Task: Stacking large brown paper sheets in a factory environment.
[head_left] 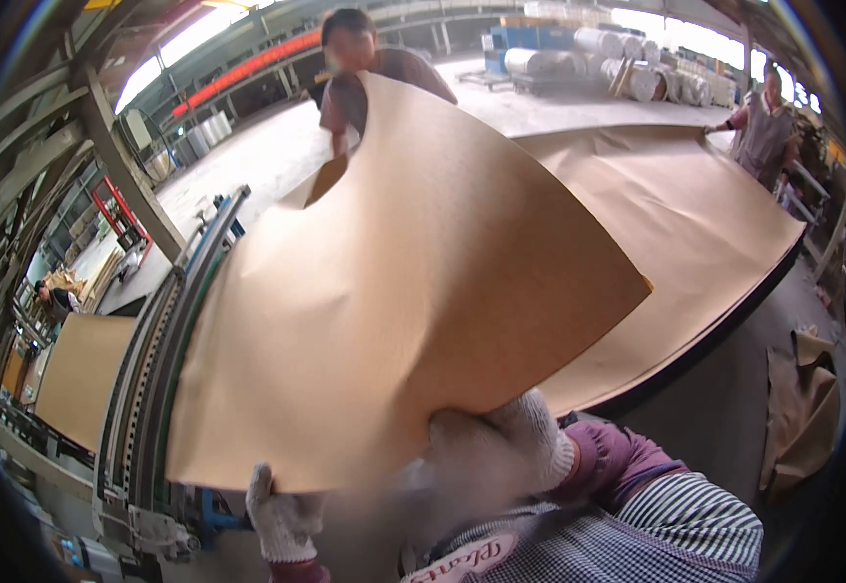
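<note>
A large brown sheet (pixel 296 340), like heavy paper, bows upward in front of me, and its right side curls over. At the sheet's near left edge, my left hand (pixel 285 520) in a white knitted glove pinches it, thumb on top. Further right, my gloved right hand (pixel 530 437) is closed on the near edge where the sheet bends; its fingers are partly hidden and blurred. Across from me a co-worker (pixel 384 68) holds the far side of the same sheet. A stack of similar brown sheets (pixel 675 204) lies behind it to the right.
A long machine rail (pixel 165 360) runs along the left, with another brown sheet (pixel 87 379) beyond it. A second person (pixel 768 131) stands at the stack's far right corner. Crumpled brown material (pixel 802 418) lies at right. Wrapped rolls (pixel 627 63) sit in the background.
</note>
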Demonstrator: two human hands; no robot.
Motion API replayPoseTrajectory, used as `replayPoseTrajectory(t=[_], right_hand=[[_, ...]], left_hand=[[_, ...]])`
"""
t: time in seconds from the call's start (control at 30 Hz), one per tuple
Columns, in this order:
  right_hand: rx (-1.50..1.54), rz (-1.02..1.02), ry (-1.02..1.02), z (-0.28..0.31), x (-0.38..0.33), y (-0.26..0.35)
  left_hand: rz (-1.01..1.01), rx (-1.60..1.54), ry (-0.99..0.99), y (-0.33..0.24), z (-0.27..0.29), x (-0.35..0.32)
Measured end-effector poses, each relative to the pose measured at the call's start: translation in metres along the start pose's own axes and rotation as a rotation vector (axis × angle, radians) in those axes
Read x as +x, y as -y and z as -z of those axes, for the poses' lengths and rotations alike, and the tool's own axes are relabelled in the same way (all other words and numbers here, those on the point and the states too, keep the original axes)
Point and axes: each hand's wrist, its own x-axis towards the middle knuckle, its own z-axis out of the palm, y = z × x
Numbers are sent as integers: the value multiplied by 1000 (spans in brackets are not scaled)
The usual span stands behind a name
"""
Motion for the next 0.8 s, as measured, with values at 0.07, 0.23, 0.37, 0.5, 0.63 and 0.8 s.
replayPoseTrajectory(t=[0.07, 0.23, 0.37, 0.5, 0.63, 0.8], right_hand=[[5, -159, 86, 43, -10, 7], [126, -683, 321, 151, -19, 26], [-447, -262, 459, 219, -104, -102], [-1071, -308, 785, 238, -214, -163], [-415, -671, 792, 226, -148, -93], [461, -970, 98, 220, -140, 9]], left_hand=[[6, -52, 52, 40, -26, 3], [88, -48, 166, 99, -59, -11], [104, -102, 147, 127, -99, -3], [199, -41, 190, 173, -141, -10], [223, 212, 135, 214, -176, -33], [319, 459, 172, 267, -141, -33]])
